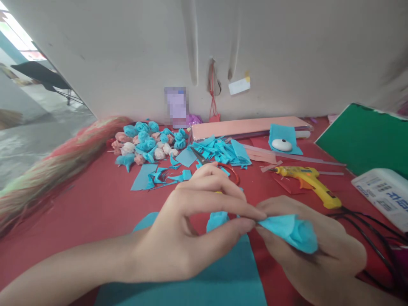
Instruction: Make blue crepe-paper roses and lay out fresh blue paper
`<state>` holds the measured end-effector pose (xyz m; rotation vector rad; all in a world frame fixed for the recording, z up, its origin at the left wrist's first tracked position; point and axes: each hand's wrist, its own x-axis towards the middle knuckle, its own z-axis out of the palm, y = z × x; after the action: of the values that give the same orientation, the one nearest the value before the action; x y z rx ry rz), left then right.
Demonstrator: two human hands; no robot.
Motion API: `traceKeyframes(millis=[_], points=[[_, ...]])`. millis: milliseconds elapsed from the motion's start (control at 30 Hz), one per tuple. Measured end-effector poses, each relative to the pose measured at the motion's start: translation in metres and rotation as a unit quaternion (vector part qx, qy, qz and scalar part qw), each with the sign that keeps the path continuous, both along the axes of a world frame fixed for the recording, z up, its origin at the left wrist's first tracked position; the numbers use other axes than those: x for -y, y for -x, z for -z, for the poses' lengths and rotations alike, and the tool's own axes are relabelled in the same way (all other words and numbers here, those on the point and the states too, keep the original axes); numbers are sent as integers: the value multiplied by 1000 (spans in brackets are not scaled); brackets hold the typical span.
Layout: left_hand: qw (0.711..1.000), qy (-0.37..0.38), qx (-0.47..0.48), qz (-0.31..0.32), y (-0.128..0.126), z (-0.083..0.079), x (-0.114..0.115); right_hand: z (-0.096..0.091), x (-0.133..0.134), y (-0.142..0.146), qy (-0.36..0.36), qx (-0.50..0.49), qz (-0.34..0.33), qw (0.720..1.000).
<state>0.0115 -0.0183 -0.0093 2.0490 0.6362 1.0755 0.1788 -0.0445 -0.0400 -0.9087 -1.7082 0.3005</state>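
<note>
My left hand (pixel 188 225) pinches thumb and forefinger on the pointed end of a rolled blue paper flower (pixel 293 231). My right hand (pixel 315 246) cups the same flower from below and behind, with its fingers curled round it. A second small blue piece (pixel 216 220) shows under my left fingers. Both hands hover over a large blue sheet (pixel 223 276) that lies on the red tabletop (pixel 95 204).
A pile of finished blue, pink and white paper flowers (pixel 145 142) lies at the back left beside blue cut scraps (pixel 219 153) and scissors (pixel 204 160). A yellow glue gun (pixel 314 182) with black cable lies to the right, near a white box (pixel 382 195) and green board (pixel 363 140).
</note>
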Motion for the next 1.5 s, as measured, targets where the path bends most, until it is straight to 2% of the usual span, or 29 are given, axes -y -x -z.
traceKeyframes(millis=[233, 500, 567, 700, 767, 900, 1100, 1233, 1400, 1500], points=[[986, 137, 50, 81, -2, 2, -8, -1, 1, 3, -21, -13, -32, 999], [981, 153, 63, 98, -1, 12, -10, 2, 0, -1, -14, -1, -51, 999], [986, 125, 53, 96, -2, 13, -12, 2, -1, -1, -7, 4, -67, 998], [997, -9, 21, 79, -1, 13, -18, 6, -4, 0, -8, -33, -76, 997], [996, -53, 14, 76, 0, 13, -21, 7, -6, 1, -12, -45, -72, 996], [994, -87, -16, 64, 3, 11, -25, 7, -9, 2, -21, -25, -63, 997], [991, -123, -44, 21, 3, 13, -30, 8, -10, 2, 2, -10, 6, 1000], [997, -58, -50, -13, -1, 17, -30, 11, -13, 3, 3, -12, 12, 1000], [996, 84, -31, 0, -2, 21, -26, 13, -15, 2, 12, -22, 22, 999], [992, 122, -37, -17, -1, 22, -24, 13, -15, 3, 18, -22, 23, 999]])
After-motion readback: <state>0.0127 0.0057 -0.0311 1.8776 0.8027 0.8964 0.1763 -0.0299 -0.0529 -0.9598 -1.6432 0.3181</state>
